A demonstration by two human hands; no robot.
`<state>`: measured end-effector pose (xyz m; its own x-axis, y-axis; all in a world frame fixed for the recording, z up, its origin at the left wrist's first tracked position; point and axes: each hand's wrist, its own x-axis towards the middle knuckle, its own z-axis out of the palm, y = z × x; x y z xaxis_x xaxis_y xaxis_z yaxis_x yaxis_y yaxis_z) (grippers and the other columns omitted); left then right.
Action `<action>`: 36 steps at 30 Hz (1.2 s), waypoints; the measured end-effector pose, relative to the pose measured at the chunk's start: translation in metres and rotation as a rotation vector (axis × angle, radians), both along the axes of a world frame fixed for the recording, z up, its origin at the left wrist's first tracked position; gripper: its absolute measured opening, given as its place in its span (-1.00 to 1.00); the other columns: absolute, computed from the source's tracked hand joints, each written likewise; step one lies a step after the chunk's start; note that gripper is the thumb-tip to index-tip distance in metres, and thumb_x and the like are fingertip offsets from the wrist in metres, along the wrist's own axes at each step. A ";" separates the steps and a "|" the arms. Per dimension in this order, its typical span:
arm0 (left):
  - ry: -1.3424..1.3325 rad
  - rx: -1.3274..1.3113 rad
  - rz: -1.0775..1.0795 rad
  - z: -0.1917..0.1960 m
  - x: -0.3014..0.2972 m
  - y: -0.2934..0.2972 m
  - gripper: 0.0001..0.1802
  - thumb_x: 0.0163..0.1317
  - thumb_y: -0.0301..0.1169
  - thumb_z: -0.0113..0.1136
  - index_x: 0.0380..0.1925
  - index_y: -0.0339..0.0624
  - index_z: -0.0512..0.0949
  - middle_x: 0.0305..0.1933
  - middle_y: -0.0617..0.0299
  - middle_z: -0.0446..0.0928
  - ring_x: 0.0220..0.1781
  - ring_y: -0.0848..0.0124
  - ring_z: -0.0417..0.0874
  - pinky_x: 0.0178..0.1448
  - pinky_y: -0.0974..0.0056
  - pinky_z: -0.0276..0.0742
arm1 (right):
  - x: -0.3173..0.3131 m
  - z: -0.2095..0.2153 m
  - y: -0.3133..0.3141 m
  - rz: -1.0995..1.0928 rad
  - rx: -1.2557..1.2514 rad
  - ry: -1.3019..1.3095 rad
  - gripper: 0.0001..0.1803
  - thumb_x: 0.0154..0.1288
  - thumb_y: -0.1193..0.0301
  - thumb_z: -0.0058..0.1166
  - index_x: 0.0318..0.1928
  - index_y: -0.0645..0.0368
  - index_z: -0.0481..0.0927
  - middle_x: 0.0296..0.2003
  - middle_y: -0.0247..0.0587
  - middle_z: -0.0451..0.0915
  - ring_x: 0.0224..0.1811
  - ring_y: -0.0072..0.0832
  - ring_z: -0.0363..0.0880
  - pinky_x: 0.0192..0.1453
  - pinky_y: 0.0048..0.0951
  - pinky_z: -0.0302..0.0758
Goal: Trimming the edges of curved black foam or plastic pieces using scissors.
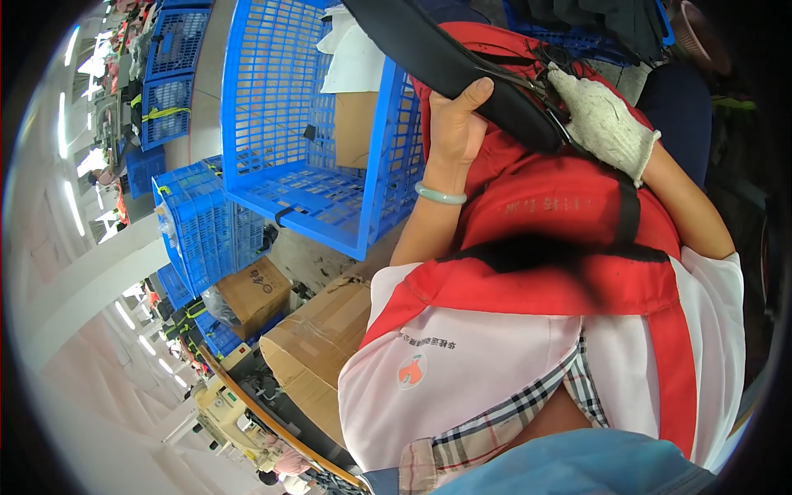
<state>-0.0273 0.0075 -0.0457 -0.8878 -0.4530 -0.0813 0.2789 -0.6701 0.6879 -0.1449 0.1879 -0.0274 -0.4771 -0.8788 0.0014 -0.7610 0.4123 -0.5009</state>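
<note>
Black strap (pixel 462 62) under left-hand fingers (pixel 477 89)

The bare left hand (pixel 455 115) and the white-gloved right hand (pixel 605 120) are closed on a long black padded strap (pixel 462 58) that bars the way above them. Just left of the left hand the wall of a big blue slatted plastic crate (pixel 280 124) blocks sideways passage. Between and below the hands, bunched red fabric (pixel 561 206) fills the lap. Lower left, brown cardboard boxes (pixel 318 338) crowd the floor; open floor shows only in a narrow strip between crate and boxes.
</note>
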 end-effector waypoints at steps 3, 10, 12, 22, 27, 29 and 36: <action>0.022 0.009 -0.023 -0.005 0.002 -0.002 -0.64 0.12 -0.65 0.26 -0.07 -0.15 0.50 -0.15 0.20 0.58 -0.09 0.29 0.62 0.12 0.18 0.54 | 0.002 0.004 -0.003 -0.036 0.111 -0.095 -0.38 0.18 0.24 0.17 0.19 0.26 0.32 -0.29 0.18 0.58 -0.17 0.02 0.58 -0.12 -0.08 0.49; -0.003 0.024 0.018 0.000 0.001 -0.002 -0.72 0.10 -0.63 0.28 -0.16 -0.26 0.51 -0.20 0.17 0.59 -0.14 0.31 0.63 0.05 0.23 0.56 | -0.006 0.012 0.001 0.047 0.088 -0.143 -0.40 0.13 0.28 0.21 0.14 0.28 0.36 -0.34 0.15 0.58 -0.21 0.02 0.58 -0.14 -0.11 0.50; 0.016 0.058 -0.007 0.002 0.003 -0.002 -0.72 0.10 -0.63 0.28 -0.16 -0.26 0.51 -0.20 0.17 0.59 -0.14 0.31 0.63 0.06 0.23 0.56 | -0.014 0.008 0.007 0.114 0.047 -0.106 -0.38 0.07 0.31 0.25 0.13 0.28 0.37 -0.36 0.12 0.57 -0.23 0.02 0.58 -0.16 -0.13 0.51; 0.049 0.018 -0.055 -0.011 0.002 -0.002 -0.69 0.14 -0.59 0.26 -0.09 -0.18 0.51 -0.14 0.20 0.58 -0.05 0.29 0.61 0.13 0.17 0.53 | 0.000 -0.005 0.001 0.000 -0.002 -0.159 -0.45 0.15 0.31 0.16 0.14 0.26 0.38 -0.29 0.16 0.57 -0.18 0.09 0.53 -0.15 -0.10 0.46; 0.022 0.090 -0.054 -0.008 0.002 0.000 -0.69 0.12 -0.61 0.28 -0.11 -0.22 0.52 -0.16 0.19 0.59 -0.09 0.30 0.62 0.11 0.18 0.54 | 0.007 -0.004 -0.001 -0.045 -0.027 -0.168 -0.48 0.19 0.26 0.15 0.10 0.27 0.41 -0.30 0.18 0.57 -0.18 0.08 0.53 -0.15 -0.11 0.45; 0.008 0.087 -0.039 -0.007 0.001 0.002 -0.70 0.09 -0.63 0.30 -0.14 -0.24 0.53 -0.18 0.18 0.60 -0.13 0.31 0.63 0.08 0.19 0.56 | 0.005 -0.003 0.000 -0.051 -0.028 -0.165 -0.48 0.19 0.25 0.15 0.09 0.27 0.42 -0.29 0.18 0.56 -0.19 0.07 0.54 -0.15 -0.11 0.46; 0.017 0.119 -0.065 -0.007 0.001 0.005 -0.69 0.09 -0.61 0.31 -0.13 -0.27 0.52 -0.17 0.15 0.59 -0.12 0.29 0.63 0.09 0.19 0.56 | 0.003 -0.007 0.000 -0.037 0.002 -0.115 -0.39 0.25 0.18 0.10 0.19 0.30 0.34 -0.24 0.15 0.58 -0.14 0.02 0.57 -0.08 -0.14 0.49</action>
